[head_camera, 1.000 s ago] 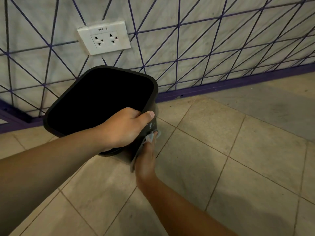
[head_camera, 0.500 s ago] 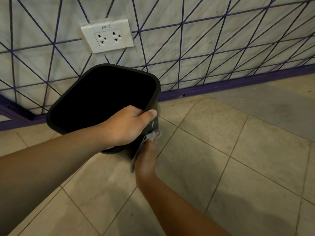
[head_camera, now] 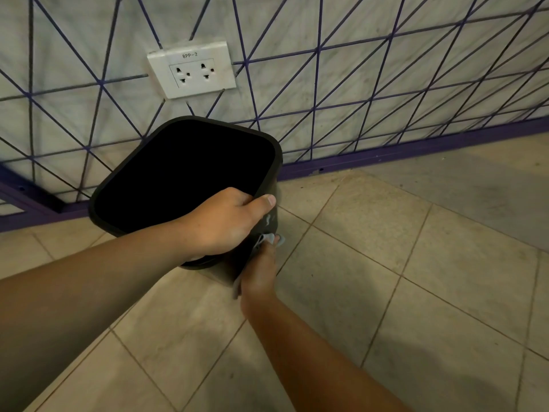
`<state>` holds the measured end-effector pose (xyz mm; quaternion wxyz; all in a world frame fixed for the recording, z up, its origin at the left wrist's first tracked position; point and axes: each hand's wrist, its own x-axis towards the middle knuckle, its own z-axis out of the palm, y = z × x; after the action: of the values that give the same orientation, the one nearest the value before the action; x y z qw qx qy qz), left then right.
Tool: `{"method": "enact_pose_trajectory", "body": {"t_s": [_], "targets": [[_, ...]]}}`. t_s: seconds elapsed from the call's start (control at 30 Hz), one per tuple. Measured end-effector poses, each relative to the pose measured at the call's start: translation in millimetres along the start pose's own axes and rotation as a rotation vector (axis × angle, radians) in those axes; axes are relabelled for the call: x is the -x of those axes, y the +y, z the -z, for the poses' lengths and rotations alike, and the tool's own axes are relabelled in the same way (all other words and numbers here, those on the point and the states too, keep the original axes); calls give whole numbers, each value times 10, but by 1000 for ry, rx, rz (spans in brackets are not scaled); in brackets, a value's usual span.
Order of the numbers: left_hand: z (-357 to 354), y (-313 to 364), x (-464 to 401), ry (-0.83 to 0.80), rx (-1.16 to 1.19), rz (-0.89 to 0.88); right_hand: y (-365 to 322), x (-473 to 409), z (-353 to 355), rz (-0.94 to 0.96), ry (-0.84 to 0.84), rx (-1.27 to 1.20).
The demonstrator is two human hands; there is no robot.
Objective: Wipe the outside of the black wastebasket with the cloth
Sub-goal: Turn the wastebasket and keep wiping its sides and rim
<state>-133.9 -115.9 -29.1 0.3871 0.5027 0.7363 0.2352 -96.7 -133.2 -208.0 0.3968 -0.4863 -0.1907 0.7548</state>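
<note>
1. Readable text: wall outlet (head_camera: pixel 192 69) plate is labelled "BPP-2" above two sockets. It sits up and left of both hands, on a pale wall with purple diagonal lines. Small light mark on the wastebasket wall just under the left thumb; can't read it.
2. Left hand (head_camera: pixel 221 223): closed over the near-right rim of the black wastebasket (head_camera: pixel 184 176), fingers curled inside the opening, thumb stretched flat along the outer wall. Firm pinch on the rim.
3. Right hand (head_camera: pixel 260 267): directly below the left hand, pressed flat against the wastebasket's outer right side with the cloth (head_camera: pixel 269 238) between palm and wall. Fingers together, mostly hidden; grey-blue cloth pokes out past the fingertips and trails down at the wrist.
4. Wastebasket: tilted, opening facing the camera, interior dark. Whether the base touches the tiled floor (head_camera: pixel 386 278) can't be told, hands cover it.
5. Purple baseboard (head_camera: pixel 416 150) runs behind the wastebasket, right of the hands.
</note>
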Motion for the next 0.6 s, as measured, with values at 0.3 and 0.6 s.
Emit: {"method": "enact_pose_trajectory", "body": {"t_s": [0.3, 0.6], "targets": [[16, -29, -14, -6, -1, -27, -97, 95, 19, 25, -39, 26], [36, 43, 28, -26, -56, -51, -232, 138, 180, -64, -79, 77]]}}
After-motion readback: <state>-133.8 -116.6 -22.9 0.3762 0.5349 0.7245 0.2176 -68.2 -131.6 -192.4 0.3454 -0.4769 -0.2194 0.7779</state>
